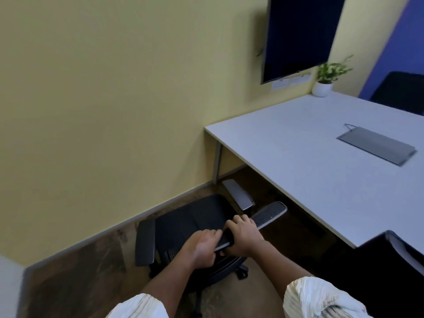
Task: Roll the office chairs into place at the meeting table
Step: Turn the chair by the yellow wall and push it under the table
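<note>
1. A black office chair (195,222) stands on the brown floor (87,267), between the yellow wall (114,99) and the near corner of the white bench (309,157). It is just beside the bench, with its seat outside the bench edge.
2. The top of the chair's mesh backrest (268,213) points toward the bench; its far end lies close to the bench edge, though whether it touches cannot be told.
3. The left hand (202,246) is wrapped over the top rim of the backrest, its grip clamped on the rim with the fingers curled over the far side.
4. The right hand (244,235) holds the same rim just beside the left, its grip likewise closed around it with the knuckles up.
5. Both forearms reach forward out of white crinkled sleeves (321,297).
6. Two padded armrests show: one (145,242) on the wall side, another (238,193) nearer the bench leg (217,161).
7. A caster (242,273) of the chair's base shows below the right forearm.
8. On the bench lies a grey flat cable-box lid (376,145), and a small potted plant (325,79) stands at the far corner.
9. A dark wall screen (300,35) hangs above the plant.
10. A second dark chair (390,271) sits at the bench's near right edge, and a third (401,92) stands at the far side.
</note>
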Demonstrator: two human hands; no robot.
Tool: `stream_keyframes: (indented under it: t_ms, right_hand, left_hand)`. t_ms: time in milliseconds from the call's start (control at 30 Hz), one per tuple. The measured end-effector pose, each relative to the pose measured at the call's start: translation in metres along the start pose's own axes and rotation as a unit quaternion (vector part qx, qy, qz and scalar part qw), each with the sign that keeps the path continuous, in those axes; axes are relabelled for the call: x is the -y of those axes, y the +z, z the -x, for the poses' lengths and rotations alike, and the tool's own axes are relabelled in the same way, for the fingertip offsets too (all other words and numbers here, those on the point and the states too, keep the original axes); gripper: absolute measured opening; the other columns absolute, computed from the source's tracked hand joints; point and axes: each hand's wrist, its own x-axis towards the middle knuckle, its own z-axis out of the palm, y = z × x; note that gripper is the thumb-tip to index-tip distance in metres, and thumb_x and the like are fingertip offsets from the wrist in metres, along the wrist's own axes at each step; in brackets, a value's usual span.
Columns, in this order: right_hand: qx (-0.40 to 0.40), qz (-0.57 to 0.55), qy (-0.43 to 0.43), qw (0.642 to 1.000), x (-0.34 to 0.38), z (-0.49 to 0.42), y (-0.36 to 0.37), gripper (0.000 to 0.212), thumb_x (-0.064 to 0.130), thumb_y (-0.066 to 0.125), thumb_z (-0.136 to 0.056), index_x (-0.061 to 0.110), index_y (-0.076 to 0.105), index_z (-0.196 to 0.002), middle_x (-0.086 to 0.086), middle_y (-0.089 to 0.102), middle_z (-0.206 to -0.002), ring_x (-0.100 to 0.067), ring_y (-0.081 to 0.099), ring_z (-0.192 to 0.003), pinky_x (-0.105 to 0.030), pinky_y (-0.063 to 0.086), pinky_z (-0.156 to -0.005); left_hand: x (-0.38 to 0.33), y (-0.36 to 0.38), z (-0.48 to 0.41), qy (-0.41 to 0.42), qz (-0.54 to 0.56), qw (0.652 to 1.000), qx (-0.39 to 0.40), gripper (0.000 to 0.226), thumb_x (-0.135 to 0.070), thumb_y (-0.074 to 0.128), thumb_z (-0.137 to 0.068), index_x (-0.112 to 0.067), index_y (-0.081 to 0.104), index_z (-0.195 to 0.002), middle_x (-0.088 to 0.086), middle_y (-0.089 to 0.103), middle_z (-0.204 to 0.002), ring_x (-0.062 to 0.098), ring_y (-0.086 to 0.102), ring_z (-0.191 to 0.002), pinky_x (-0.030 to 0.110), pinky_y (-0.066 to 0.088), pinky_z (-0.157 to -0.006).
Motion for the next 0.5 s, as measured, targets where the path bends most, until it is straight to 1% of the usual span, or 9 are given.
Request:
stream_keyframes:
  t_ms: [33,100,133,200,267,333,400,433,500]
  right_hand:
    - [0.0,-0.007,-0.002,1.0,0.003,-0.003,-0.001,0.072,0.072,0.07,-0.068,0.03,0.052,-0.124,0.0,0.049,-0.123,-0.025,0.042,-0.118,-0.044,0.035,-0.106]
    - [-0.012,-0.031,0.046,0.998,-0.011,-0.012,-0.003,0.07,0.07,0.07,-0.069,0.03,0.052,-0.124,-0.001,0.05,-0.123,-0.026,0.043,-0.119,-0.044,0.035,-0.106]
    - [-0.009,-0.035,0.044,0.998,-0.01,-0.013,-0.003,0.069,0.069,0.07,-0.07,0.03,0.052,-0.124,-0.001,0.051,-0.124,-0.027,0.044,-0.119,-0.044,0.035,-0.106]
    - [-0.027,-0.045,0.09,0.995,-0.033,-0.018,-0.002,0.067,0.068,0.067,-0.072,0.03,0.052,-0.125,0.0,0.053,-0.124,-0.027,0.045,-0.12,-0.043,0.033,-0.108]
    - [-0.045,-0.026,0.115,0.992,-0.048,-0.022,-0.001,0.065,0.069,0.062,-0.073,0.03,0.053,-0.124,0.0,0.056,-0.123,-0.027,0.048,-0.119,-0.044,0.029,-0.111]
    - [-0.049,-0.007,0.141,0.989,-0.063,-0.027,-0.005,0.063,0.069,0.059,-0.075,0.028,0.054,-0.123,-0.001,0.058,-0.121,-0.028,0.051,-0.117,-0.045,0.029,-0.11]
    - [-0.048,0.005,0.18,0.983,-0.093,-0.04,-0.005,0.063,0.069,0.058,-0.076,0.027,0.054,-0.122,-0.002,0.059,-0.118,-0.029,0.054,-0.114,-0.046,0.034,-0.106]
    - [-0.041,0.012,0.183,0.982,-0.094,-0.04,-0.003,0.064,0.07,0.058,-0.076,0.027,0.054,-0.122,-0.002,0.059,-0.117,-0.029,0.055,-0.112,-0.045,0.036,-0.103]
    - [-0.053,0.013,0.203,0.978,-0.116,-0.054,-0.003,0.065,0.072,0.055,-0.074,0.027,0.054,-0.121,-0.002,0.06,-0.115,-0.029,0.056,-0.109,-0.045,0.039,-0.098]
  left_hand:
    - [0.007,-0.001,0.001,0.002,-0.016,1.0,0.005,0.051,-0.027,0.06,-0.084,-0.016,0.043,-0.13,0.008,0.059,-0.121,0.029,0.058,-0.107,0.044,0.049,-0.094]
    - [0.024,-0.005,-0.03,0.051,-0.046,0.998,0.014,0.06,-0.029,0.059,-0.084,-0.015,0.038,-0.139,0.008,0.057,-0.13,0.028,0.056,-0.114,0.043,0.046,-0.1]
    - [0.03,-0.007,-0.029,0.056,-0.058,0.997,0.018,0.064,-0.03,0.059,-0.084,-0.015,0.036,-0.142,0.008,0.056,-0.133,0.028,0.055,-0.116,0.043,0.045,-0.102]
    - [0.04,-0.012,-0.062,0.106,-0.069,0.992,0.029,0.067,-0.032,0.058,-0.083,-0.017,0.034,-0.144,0.007,0.055,-0.134,0.027,0.054,-0.117,0.042,0.044,-0.103]
    - [0.051,-0.019,-0.08,0.129,-0.077,0.988,0.033,0.068,-0.034,0.057,-0.084,-0.021,0.032,-0.145,0.005,0.056,-0.133,0.026,0.054,-0.116,0.042,0.044,-0.103]
    - [0.062,-0.029,-0.102,0.147,-0.09,0.984,0.047,0.067,-0.035,0.057,-0.085,-0.024,0.03,-0.146,0.003,0.055,-0.133,0.024,0.054,-0.116,0.041,0.043,-0.103]
    - [0.07,-0.031,-0.14,0.163,-0.086,0.981,0.061,0.063,-0.036,0.058,-0.086,-0.025,0.032,-0.143,0.002,0.056,-0.131,0.023,0.054,-0.114,0.039,0.043,-0.102]
    - [0.072,-0.032,-0.139,0.16,-0.091,0.98,0.073,0.059,-0.036,0.059,-0.086,-0.025,0.035,-0.138,0.002,0.057,-0.128,0.023,0.054,-0.112,0.038,0.043,-0.1]
    - [0.078,-0.036,-0.177,0.169,-0.085,0.979,0.077,0.048,-0.034,0.059,-0.084,-0.025,0.039,-0.127,0.003,0.06,-0.121,0.023,0.056,-0.106,0.036,0.043,-0.095]
